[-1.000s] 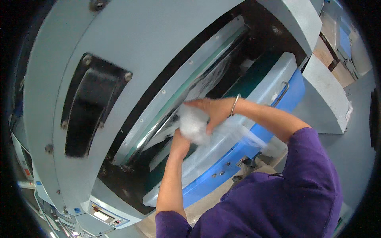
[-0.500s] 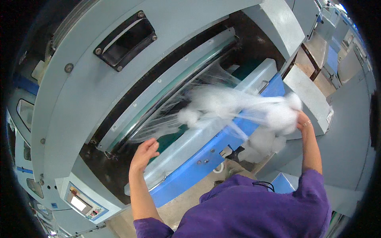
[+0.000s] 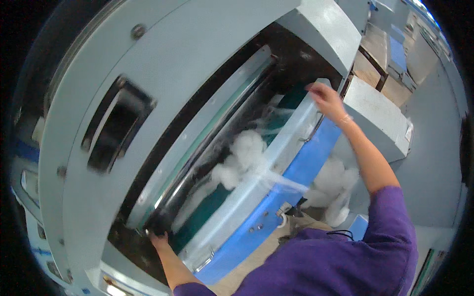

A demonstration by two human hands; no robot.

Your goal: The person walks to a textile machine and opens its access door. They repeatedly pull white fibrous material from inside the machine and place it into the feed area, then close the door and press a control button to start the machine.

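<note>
White fibre fluff point(image 3: 247, 148) lies in the long slot of a grey machine, between a shiny roller point(image 3: 173, 190) and a grey-and-blue panel point(image 3: 232, 217). A thin strand of it drapes over the panel's top edge. My left hand point(image 3: 159, 241) reaches to the near left end of the roller; its fingers are blurred against the dark recess. At the far right end of the panel, my right hand point(image 3: 327, 102) has its fingers bent and held together over the dark green inner surface point(image 3: 295, 97). Whatever is between those fingers is too small to see.
A heap of loose white fluff point(image 3: 331, 182) is beyond the panel's blue face, left of my right forearm. Metal handles point(image 3: 205, 260) stick out from the panel. A grey box-shaped housing point(image 3: 377, 118) stands to the right. A black-framed opening point(image 3: 118, 123) is on the machine cover.
My right hand has left the stretched fluff and moved up and left to the panel's far end. My left hand has gone down and left. The fluff has shrunk back into the slot.
</note>
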